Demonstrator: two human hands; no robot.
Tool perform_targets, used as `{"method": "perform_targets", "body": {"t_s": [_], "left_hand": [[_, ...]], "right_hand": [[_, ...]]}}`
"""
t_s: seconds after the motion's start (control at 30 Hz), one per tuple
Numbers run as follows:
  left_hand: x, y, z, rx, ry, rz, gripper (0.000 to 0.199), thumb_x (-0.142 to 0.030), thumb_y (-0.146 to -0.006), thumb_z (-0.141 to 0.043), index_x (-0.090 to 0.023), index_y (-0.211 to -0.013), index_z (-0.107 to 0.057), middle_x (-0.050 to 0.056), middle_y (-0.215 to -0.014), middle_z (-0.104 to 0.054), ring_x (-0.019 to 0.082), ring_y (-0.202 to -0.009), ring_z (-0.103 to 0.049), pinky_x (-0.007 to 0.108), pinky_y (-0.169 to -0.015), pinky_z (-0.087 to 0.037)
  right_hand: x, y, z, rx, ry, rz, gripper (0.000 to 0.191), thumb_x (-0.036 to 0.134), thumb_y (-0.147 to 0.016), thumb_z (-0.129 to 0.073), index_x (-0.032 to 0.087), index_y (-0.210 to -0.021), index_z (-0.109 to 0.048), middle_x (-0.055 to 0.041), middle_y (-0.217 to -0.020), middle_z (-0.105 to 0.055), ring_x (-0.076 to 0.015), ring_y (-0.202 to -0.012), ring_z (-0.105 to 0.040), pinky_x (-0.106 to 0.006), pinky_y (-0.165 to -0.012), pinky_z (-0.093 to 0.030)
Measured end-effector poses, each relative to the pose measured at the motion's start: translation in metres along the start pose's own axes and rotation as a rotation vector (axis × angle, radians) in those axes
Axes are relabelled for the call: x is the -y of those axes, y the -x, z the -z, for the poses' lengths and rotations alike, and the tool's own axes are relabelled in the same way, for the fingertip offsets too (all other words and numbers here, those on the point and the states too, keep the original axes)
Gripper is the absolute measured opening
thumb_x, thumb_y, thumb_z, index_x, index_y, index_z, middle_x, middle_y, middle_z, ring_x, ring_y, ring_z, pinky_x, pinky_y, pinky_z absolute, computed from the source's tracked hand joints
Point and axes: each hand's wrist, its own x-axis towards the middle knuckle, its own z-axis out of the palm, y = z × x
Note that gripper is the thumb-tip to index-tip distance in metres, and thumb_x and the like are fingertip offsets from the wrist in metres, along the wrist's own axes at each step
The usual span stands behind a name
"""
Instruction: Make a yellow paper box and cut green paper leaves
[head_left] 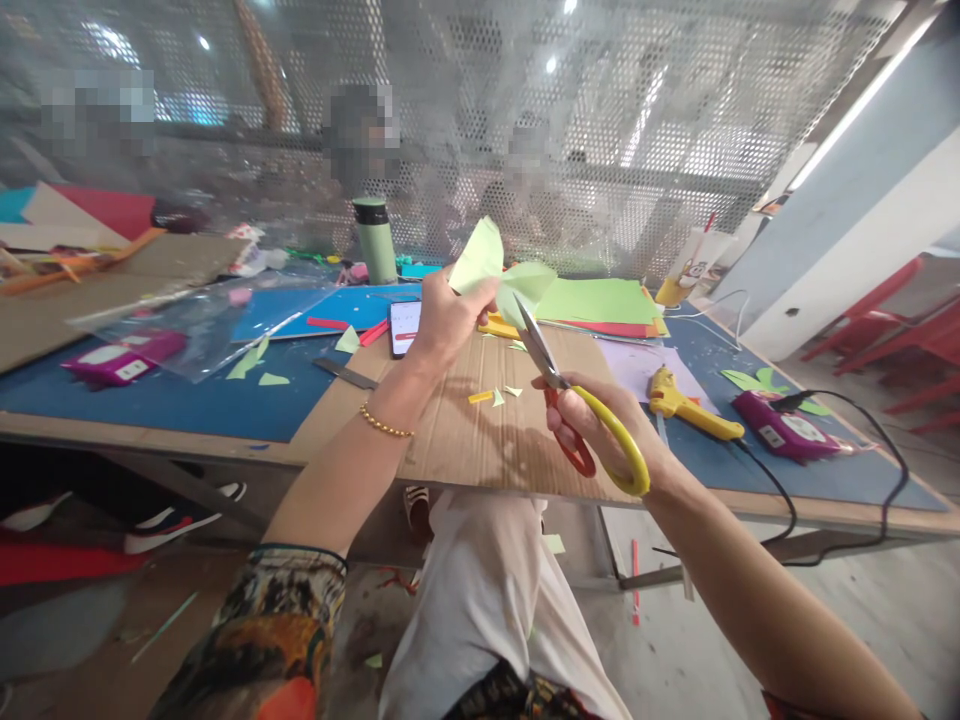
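My left hand (448, 312) pinches a folded piece of pale green paper (481, 262), held up above the table with its flaps spread. In my right hand (592, 410) is a pair of scissors (619, 440) with one yellow and one red handle loop. The blades point up and away, their tips at the lower edge of the green paper; whether they touch it I cannot tell. Beneath both hands lies a brown cardboard sheet (450, 440), with small green and yellow paper scraps (498, 397) on it.
A yellow glue gun (694, 408) and a purple power strip (787, 425) with a black cord lie at right. A knife blade (346, 374), a phone (403, 328) and a second purple power strip (124, 357) are at left. Behind stand a green bottle (375, 245) and a drink cup (690, 265).
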Motion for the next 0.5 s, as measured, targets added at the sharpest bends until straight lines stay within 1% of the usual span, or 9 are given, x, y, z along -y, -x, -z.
{"method": "perform_targets", "body": {"t_s": [0.13,0.23,0.37,0.5], "left_hand": [[0.0013,-0.0012,-0.0002,-0.005,-0.032,-0.02,0.02,-0.014,-0.08,-0.074,-0.019,-0.066,-0.06,-0.003,-0.055,-0.059,0.008,-0.045,-0.05,0.023,-0.046,-0.041],[0.0026,-0.0018,-0.0002,-0.007,-0.033,-0.017,0.016,-0.014,-0.08,-0.073,-0.019,-0.067,-0.063,-0.003,-0.056,-0.061,0.008,-0.045,-0.051,0.023,-0.045,-0.041],[0.0029,-0.0014,0.0003,-0.007,-0.042,-0.026,0.02,-0.016,-0.079,-0.076,-0.02,-0.066,-0.061,-0.003,-0.055,-0.06,0.008,-0.045,-0.051,0.022,-0.046,-0.042],[0.0008,-0.0006,0.0003,0.002,-0.043,-0.018,0.021,-0.014,-0.08,-0.075,-0.019,-0.065,-0.061,-0.002,-0.055,-0.061,0.008,-0.046,-0.051,0.022,-0.047,-0.042]], "right_hand": [[0.0008,0.0003,-0.0002,0.002,0.033,-0.001,0.099,0.101,-0.076,-0.065,0.013,-0.118,-0.074,0.0021,-0.068,-0.056,-0.0094,-0.045,-0.048,-0.023,-0.036,-0.037],[0.0013,0.0005,-0.0003,-0.003,0.025,-0.004,0.1,0.102,-0.074,-0.065,0.013,-0.118,-0.074,0.0026,-0.067,-0.055,-0.0096,-0.046,-0.048,-0.022,-0.037,-0.038],[0.0003,-0.0002,-0.0006,-0.003,0.003,-0.012,0.102,0.103,-0.072,-0.067,0.013,-0.118,-0.074,0.0028,-0.066,-0.055,-0.0098,-0.046,-0.048,-0.023,-0.036,-0.038],[-0.0026,-0.0015,-0.0015,-0.012,-0.022,-0.018,0.101,0.102,-0.072,-0.068,0.012,-0.119,-0.075,0.004,-0.065,-0.054,-0.0091,-0.043,-0.046,-0.023,-0.035,-0.037]]}}
